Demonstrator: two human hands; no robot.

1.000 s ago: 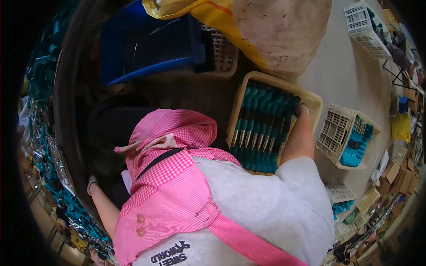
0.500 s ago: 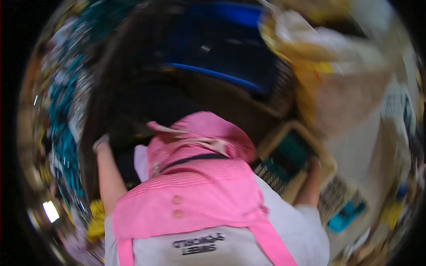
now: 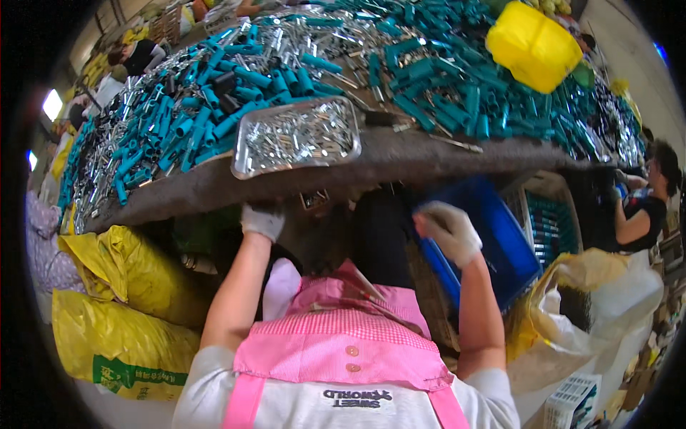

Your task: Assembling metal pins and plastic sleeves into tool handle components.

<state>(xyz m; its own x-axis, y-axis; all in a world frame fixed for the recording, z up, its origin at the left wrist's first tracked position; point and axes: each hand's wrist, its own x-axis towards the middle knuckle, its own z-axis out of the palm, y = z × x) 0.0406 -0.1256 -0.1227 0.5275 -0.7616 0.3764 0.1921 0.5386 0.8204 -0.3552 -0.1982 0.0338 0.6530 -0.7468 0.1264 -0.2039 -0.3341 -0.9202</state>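
My left hand [image 3: 263, 222], in a pale glove, is just below the near edge of the heaped table, its fingers hidden. On the right, my gloved right hand [image 3: 451, 230] hangs above the near-left part of a blue crate [image 3: 477, 227]. Its bare fingertips are loosely bent, and nothing shows in them. A metal tray [image 3: 241, 151] full of small silver metal parts [image 3: 304, 132] sits at the table edge, beyond my left hand. Around it lie piles of teal plastic tubes [image 3: 193, 132] and shiny metal pieces.
A yellow plastic container [image 3: 534, 46] sits on the far-right heap. Yellow sacks [image 3: 121, 336] are at my left; a whitish-yellow sack [image 3: 607, 300] stands at my right. A pale crate [image 3: 564, 193] holds teal-handled items. Another person [image 3: 647, 204] works at the far right.
The view has swung up from the floor to the table. My right hand has left the tan crate of teal items and risen; my left hand is now near the table edge.
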